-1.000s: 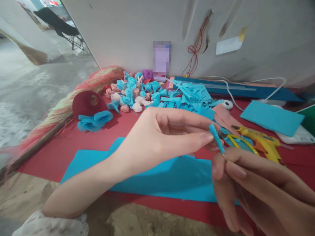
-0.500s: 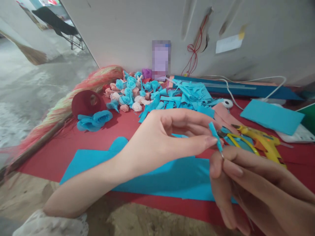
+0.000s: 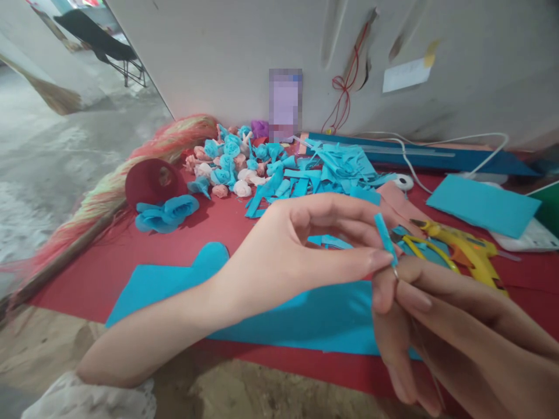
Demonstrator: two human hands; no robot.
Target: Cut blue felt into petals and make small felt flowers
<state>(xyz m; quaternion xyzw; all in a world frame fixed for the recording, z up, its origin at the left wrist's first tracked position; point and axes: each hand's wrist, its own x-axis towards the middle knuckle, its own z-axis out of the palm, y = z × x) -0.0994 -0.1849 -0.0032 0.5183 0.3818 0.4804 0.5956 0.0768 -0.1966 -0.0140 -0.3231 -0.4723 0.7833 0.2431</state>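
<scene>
A narrow blue paper strip (image 3: 385, 237) is wrapped at the tip of a thin wire (image 3: 428, 361). My left hand (image 3: 288, 256) reaches across from the left and pinches the strip between thumb and fingers. Just below, at the right, my right hand (image 3: 454, 326) grips the wire between thumb and forefinger, and the wire's lower part runs down past the palm. The two hands meet at the strip's lower end. Beneath them a large blue paper sheet (image 3: 305, 314) lies on the red surface (image 3: 183, 250).
Paper flowers (image 3: 231, 163) and cut blue strips (image 3: 345, 166) are heaped at the back. A red roll (image 3: 151, 186) stands behind blue flowers at the left. Yellow pliers (image 3: 430, 253), a yellow glue gun (image 3: 469, 247) and a folded blue stack (image 3: 483, 203) lie right.
My left thumb and fingers have shifted slightly right and down along the strip, towards the right fingertips. The strip has moved a little to the right. My right hand has barely moved.
</scene>
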